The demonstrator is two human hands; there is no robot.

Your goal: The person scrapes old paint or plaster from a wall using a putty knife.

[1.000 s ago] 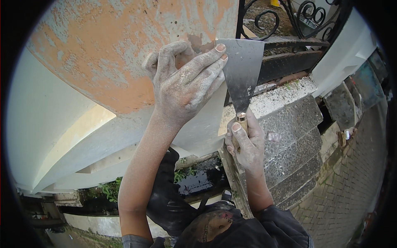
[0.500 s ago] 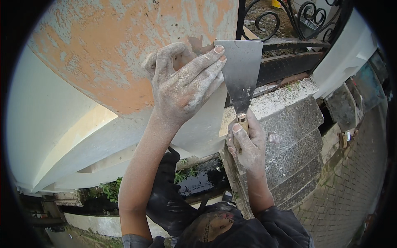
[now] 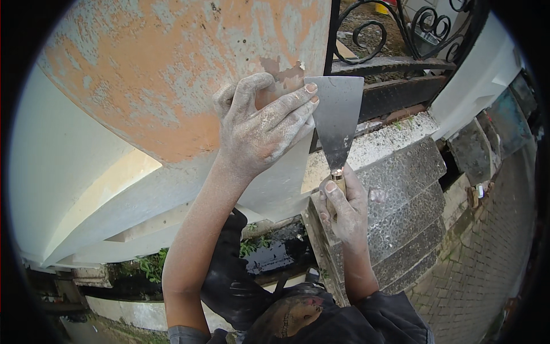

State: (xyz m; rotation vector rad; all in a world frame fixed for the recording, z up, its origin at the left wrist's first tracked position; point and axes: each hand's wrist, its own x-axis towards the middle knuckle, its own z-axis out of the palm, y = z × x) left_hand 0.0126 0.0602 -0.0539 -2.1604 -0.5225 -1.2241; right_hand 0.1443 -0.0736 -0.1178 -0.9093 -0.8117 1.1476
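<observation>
fingers of the left hand, head view: two held straight and close together, tips resting on the scraper near the left edge of its blade; two others hooked back, apart from that pair. thumb not made out, so cannot tell whether the blade is pinched from behind. right hand: wrapped round the wooden handle, thumb laid over it, a closed grip. scraper lies in front of both hands, handle nearest, broad edge farthest off, overlapping in view the right border of the wall and the black iron gate; contact between blade and wall cannot be told from this angle. pale dust on both hands and the left forearm (heaviest on the hands). progress, by judgement: partial. wall face is patchy, orange mixed with grey-white streaks; which layer sits on top, cannot tell. ragged brown patch just above the left hand, close to the border. orange looks most solid low down, toward the curved lower edge; a good share of the face seems left uneven. nearby: sloped stone slabs beside the right hand, dark water between the forearms.
</observation>
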